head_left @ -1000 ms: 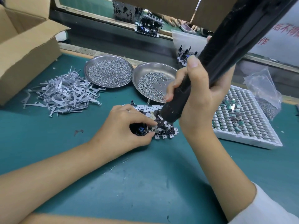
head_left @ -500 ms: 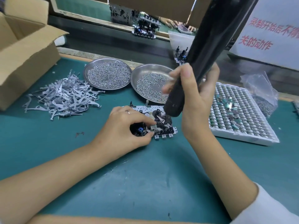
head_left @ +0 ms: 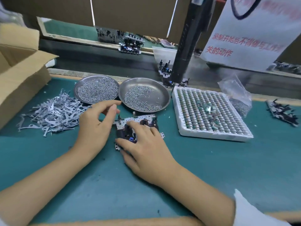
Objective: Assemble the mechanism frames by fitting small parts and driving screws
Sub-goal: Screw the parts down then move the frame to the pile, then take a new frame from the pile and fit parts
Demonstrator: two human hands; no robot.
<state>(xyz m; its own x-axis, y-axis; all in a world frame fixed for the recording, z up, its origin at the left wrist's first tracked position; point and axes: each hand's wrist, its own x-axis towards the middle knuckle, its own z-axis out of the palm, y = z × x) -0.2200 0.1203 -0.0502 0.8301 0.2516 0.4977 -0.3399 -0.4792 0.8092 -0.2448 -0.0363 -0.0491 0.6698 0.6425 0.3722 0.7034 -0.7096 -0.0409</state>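
Note:
The mechanism frame [head_left: 123,123], a perforated metal plate with black parts, lies flat on the green mat. My right hand [head_left: 146,150] rests on it with the fingers spread over the top and the thumb at its near left corner. My left hand [head_left: 96,126] hovers just left of the frame with loosely curled fingers and holds nothing; its index finger points toward the right screw dish [head_left: 160,93]. The black electric screwdriver [head_left: 185,51] hangs free above the back of the bench, with no hand on it.
A second screw dish [head_left: 76,91] sits left of the first. A pile of grey metal levers [head_left: 53,111] lies at the left by a cardboard box [head_left: 21,79]. A white tray [head_left: 211,136] of small parts, a plastic bag [head_left: 236,95] and another frame [head_left: 281,111] are at the right.
My right hand let go of the screwdriver, which swung up and back, and came down onto the frame. My left hand lifted off the frame and moved left.

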